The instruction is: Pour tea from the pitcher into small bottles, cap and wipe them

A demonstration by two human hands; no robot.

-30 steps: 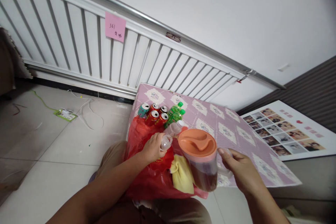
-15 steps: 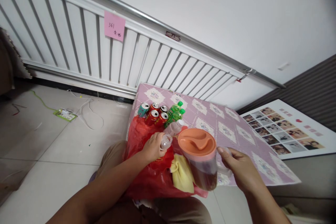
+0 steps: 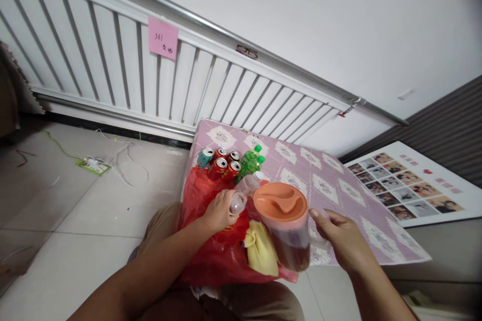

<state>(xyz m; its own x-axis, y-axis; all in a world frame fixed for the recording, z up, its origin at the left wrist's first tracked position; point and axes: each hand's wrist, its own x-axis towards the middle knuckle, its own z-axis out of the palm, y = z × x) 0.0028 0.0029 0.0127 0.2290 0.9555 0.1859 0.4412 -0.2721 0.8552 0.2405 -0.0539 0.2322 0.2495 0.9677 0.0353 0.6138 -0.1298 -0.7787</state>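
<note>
Head view: pitcher with an orange lid is up front, right of the yellow cloth as seen, over the edge of the red plastic sheet. Right hand has it by the clear handle, fingers wrapped, thumb on top. Left hand is closed round a small clear bottle, its mouth uncapped and near the lid. Handling, my read: pitcher is stiff plastic, brown liquid in the lower part, so bottom-heavy and sloshy; expect it to twist the wrist on a one-sided grip. Handle is the right spot, palm under the base if it sags; walls likely slick if wet, and I wouldn't trust the lid as a lift point. Bottle looks light and thin-walled, might give under a squeeze; hold just under the neck, lightly. Can't confirm plastic or glass. Hidden stuff: most of the bottle's body is behind the hand, so no read on its contents or whether its base is resting on anything. Right fingertips are lost behind the handle. Can't tell if the lid's spout is open. Capped bottle behind is partly blocked; both forearms run out of frame.
</note>
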